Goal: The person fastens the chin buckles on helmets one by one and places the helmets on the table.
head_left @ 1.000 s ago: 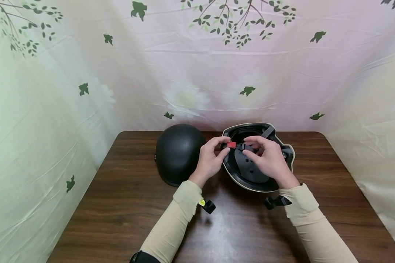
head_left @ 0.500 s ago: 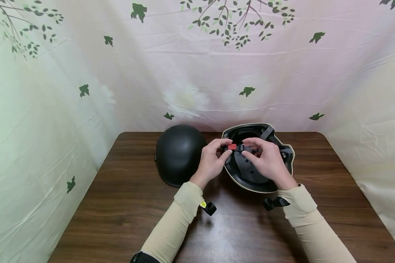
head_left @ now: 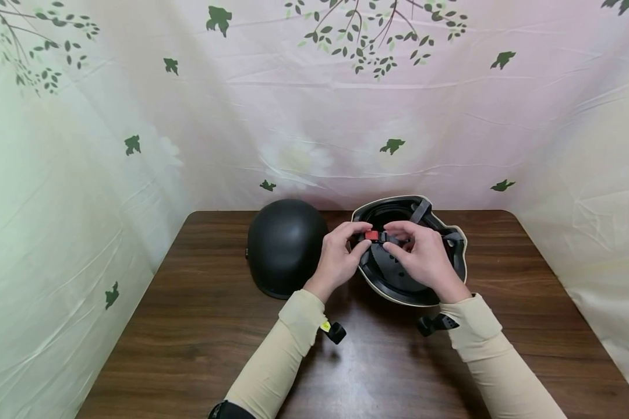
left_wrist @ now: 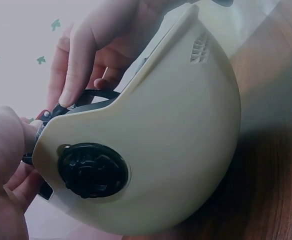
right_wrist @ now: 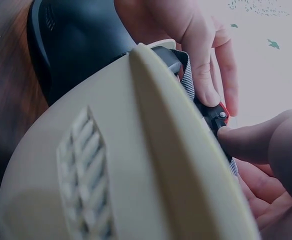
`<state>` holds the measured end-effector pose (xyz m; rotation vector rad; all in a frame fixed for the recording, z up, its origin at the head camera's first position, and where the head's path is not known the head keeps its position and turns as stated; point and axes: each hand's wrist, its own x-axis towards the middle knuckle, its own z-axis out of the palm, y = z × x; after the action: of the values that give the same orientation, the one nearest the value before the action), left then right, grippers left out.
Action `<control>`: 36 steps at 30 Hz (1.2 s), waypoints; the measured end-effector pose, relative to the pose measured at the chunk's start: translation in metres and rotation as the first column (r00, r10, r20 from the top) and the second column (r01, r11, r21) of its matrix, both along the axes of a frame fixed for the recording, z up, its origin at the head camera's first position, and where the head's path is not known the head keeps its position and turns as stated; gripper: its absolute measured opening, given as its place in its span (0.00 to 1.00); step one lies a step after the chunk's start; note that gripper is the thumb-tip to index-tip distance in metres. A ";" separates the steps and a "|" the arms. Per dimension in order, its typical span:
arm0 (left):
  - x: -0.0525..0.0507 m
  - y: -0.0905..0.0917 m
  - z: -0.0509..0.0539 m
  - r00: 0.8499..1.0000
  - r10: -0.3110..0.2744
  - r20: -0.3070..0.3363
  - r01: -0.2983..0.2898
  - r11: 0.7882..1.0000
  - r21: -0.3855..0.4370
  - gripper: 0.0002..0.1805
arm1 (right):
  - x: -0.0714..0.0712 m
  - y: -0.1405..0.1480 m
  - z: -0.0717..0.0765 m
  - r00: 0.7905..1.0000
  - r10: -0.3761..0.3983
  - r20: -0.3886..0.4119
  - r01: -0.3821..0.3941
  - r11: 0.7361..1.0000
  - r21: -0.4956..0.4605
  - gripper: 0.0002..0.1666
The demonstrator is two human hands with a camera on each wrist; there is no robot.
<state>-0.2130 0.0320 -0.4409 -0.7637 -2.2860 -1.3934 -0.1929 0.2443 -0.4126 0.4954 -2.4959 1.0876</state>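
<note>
A cream helmet (left_wrist: pixel 171 130) lies upside down on the table, its black padded inside (head_left: pixel 398 294) facing up. Over the opening, my left hand (head_left: pixel 340 253) pinches the red part (head_left: pixel 371 235) of the chin strap buckle between thumb and fingers. My right hand (head_left: pixel 421 256) pinches the buckle's black part (head_left: pixel 384 237) from the other side. Both parts meet end to end; whether they are latched I cannot tell. In the right wrist view, the buckle (right_wrist: pixel 217 116) sits just past the helmet's rim, with grey webbing (right_wrist: pixel 187 80) running to it.
Left of the cream helmet, a black helmet (head_left: pixel 285 247) stands dome up on the brown wooden table (head_left: pixel 199 326). Printed cloth (head_left: pixel 314 116) hangs behind the table and along its sides. A black dial (left_wrist: pixel 93 170) protrudes from the cream helmet's side.
My two hands have come slightly closer together, the left shifting right and the right shifting left, with the buckle parts still pinched. The black helmet stays where it was.
</note>
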 end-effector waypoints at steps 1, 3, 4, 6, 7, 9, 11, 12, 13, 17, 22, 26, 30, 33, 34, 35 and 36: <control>0.000 0.000 0.000 1.000 -0.002 -0.003 0.002 1.000 0.002 0.16 | 0.000 0.000 0.000 1.000 -0.002 0.003 0.002 1.000 0.000 0.20; 0.000 0.000 0.000 1.000 -0.009 -0.013 0.009 1.000 0.005 0.16 | 0.001 0.000 0.000 1.000 0.003 0.009 -0.003 1.000 0.002 0.20; -0.001 0.000 0.001 1.000 -0.015 -0.020 0.015 1.000 0.003 0.16 | 0.001 0.000 -0.001 1.000 0.007 0.016 -0.007 1.000 0.008 0.20; -0.002 -0.001 0.002 0.999 -0.030 -0.034 0.030 1.000 0.000 0.17 | 0.001 -0.001 -0.002 0.999 0.020 0.042 -0.020 1.000 0.020 0.21; -0.002 -0.001 0.003 0.998 -0.040 -0.039 0.040 0.999 0.000 0.17 | 0.001 -0.001 -0.003 0.998 0.025 0.056 -0.027 0.999 0.025 0.22; -0.003 -0.002 0.004 0.997 -0.062 -0.044 0.062 0.998 -0.001 0.17 | 0.001 -0.001 -0.005 0.997 0.028 0.072 -0.031 0.999 0.032 0.22; -0.004 -0.003 0.005 0.996 -0.080 -0.040 0.080 0.997 -0.002 0.18 | 0.002 -0.001 -0.006 0.997 0.025 0.070 -0.027 0.999 0.028 0.23; -0.004 -0.004 0.004 0.996 -0.086 -0.036 0.086 0.996 -0.002 0.18 | 0.002 0.000 -0.006 0.998 0.023 0.063 -0.025 0.999 0.024 0.23; -0.005 -0.004 0.004 0.996 -0.088 -0.029 0.088 0.996 -0.005 0.18 | 0.002 0.001 -0.006 0.998 0.021 0.053 -0.022 1.000 0.019 0.23; -0.005 -0.006 0.003 0.996 -0.086 -0.011 0.086 0.996 -0.018 0.19 | 0.002 0.004 -0.004 1.000 0.023 0.016 -0.023 1.000 0.018 0.23; -0.004 -0.007 0.005 0.996 -0.090 0.002 0.090 0.995 -0.045 0.20 | 0.004 0.008 0.000 0.999 0.023 0.022 -0.024 1.000 0.015 0.24; -0.003 -0.008 0.005 0.995 -0.096 0.013 0.097 0.994 -0.042 0.20 | 0.005 0.011 0.000 0.999 0.017 0.039 -0.018 1.000 0.026 0.23; -0.001 -0.009 0.004 0.994 -0.102 0.037 0.103 0.994 -0.029 0.20 | 0.006 0.012 -0.002 0.999 0.016 0.034 -0.018 0.999 0.035 0.22; 0.002 -0.010 0.003 0.993 -0.104 0.055 0.105 0.994 -0.018 0.20 | 0.006 0.013 -0.003 0.999 0.029 0.026 -0.030 0.999 0.034 0.22; 0.002 -0.010 0.002 0.993 -0.103 0.059 0.105 0.994 -0.016 0.20 | 0.006 0.013 -0.004 0.999 0.034 0.023 -0.035 0.999 0.031 0.22; 0.003 -0.011 0.002 0.993 -0.103 0.060 0.104 0.994 -0.012 0.20 | 0.006 0.014 -0.004 0.999 0.039 0.021 -0.040 0.999 0.029 0.22; 0.003 -0.011 0.002 0.993 -0.104 0.061 0.104 0.995 -0.009 0.21 | 0.006 0.015 -0.004 0.999 0.043 0.019 -0.044 0.999 0.027 0.21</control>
<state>-0.2095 0.0211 -0.4389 -0.8671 -2.3331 -1.4678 -0.1870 0.2593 -0.4165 0.5523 -2.5300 1.0807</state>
